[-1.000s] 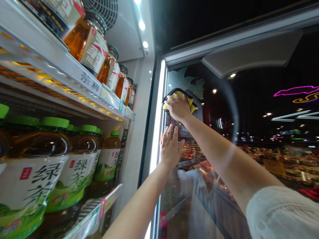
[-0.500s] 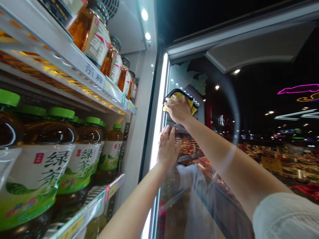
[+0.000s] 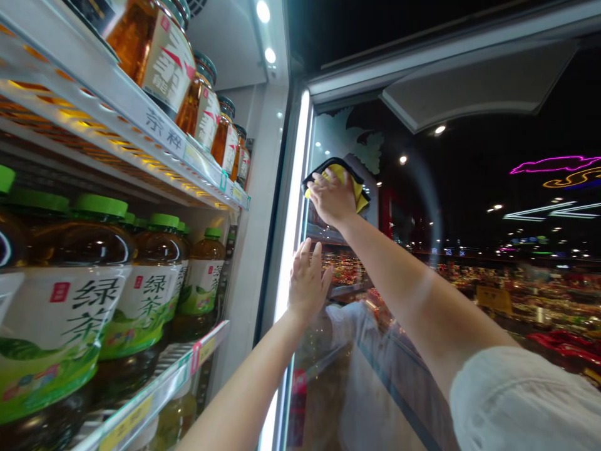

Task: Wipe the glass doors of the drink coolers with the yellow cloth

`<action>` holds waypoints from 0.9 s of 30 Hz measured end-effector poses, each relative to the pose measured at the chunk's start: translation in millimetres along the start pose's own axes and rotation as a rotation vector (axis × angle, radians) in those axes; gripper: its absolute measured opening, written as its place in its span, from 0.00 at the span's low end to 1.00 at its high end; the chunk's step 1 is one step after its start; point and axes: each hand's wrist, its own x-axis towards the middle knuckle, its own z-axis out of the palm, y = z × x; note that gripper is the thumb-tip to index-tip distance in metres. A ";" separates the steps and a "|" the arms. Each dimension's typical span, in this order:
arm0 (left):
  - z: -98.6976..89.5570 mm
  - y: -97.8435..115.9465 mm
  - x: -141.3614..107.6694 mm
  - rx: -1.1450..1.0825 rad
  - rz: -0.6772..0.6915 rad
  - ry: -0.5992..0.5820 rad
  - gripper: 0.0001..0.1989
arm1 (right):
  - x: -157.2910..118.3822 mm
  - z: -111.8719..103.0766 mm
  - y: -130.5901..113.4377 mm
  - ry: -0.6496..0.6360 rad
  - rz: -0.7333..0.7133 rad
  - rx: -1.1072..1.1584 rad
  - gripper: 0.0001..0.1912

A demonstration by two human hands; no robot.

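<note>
My right hand (image 3: 332, 197) presses a folded yellow cloth (image 3: 360, 199) with dark edging against the upper left of the glass door (image 3: 389, 388). The fingers lie over the cloth, holding it to the pane. Lower and to the left, my left hand (image 3: 307, 280) is open with its fingers spread. It is at the door's left edge, beside the bright vertical light strip (image 3: 295, 181), and seems to rest on the glass or frame. A faint reflection of a pale shirt shows in the pane.
Left of the door stand fridge shelves. Amber glass bottles (image 3: 164, 62) line the upper shelf (image 3: 126, 100), and green-capped tea bottles (image 3: 153, 294) fill the lower one. A white cabinet side wall (image 3: 256, 207) separates them from the door. Beyond the glass are shop displays and neon lights.
The view has shifted slightly, so shelves and door sit a little further left and up. My right hand and the cloth stay near the same upper patch of glass; my left hand keeps its place.
</note>
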 end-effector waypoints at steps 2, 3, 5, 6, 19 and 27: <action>0.8 -0.3 0.1 0.000 0.012 0.013 0.27 | -13.7 6.2 -13.5 -0.030 -0.068 0.000 0.23; 1.1 -0.3 0.0 0.000 0.016 0.016 0.27 | -27.4 6.8 -16.6 -0.039 -0.106 0.001 0.23; 1.1 0.5 -0.1 0.000 0.012 0.010 0.28 | -61.8 1.0 -13.1 -0.049 -0.177 0.004 0.23; 0.9 1.2 0.0 -0.004 0.006 0.003 0.28 | -78.9 -5.1 -6.5 -0.049 -0.200 0.003 0.23; 6.5 10.8 9.4 -0.027 -0.075 0.091 0.26 | -64.6 -13.6 8.2 0.013 -0.047 -0.011 0.23; 12.2 24.1 22.8 -0.078 -0.054 0.111 0.26 | -125.9 -48.6 58.5 0.024 0.025 -0.096 0.24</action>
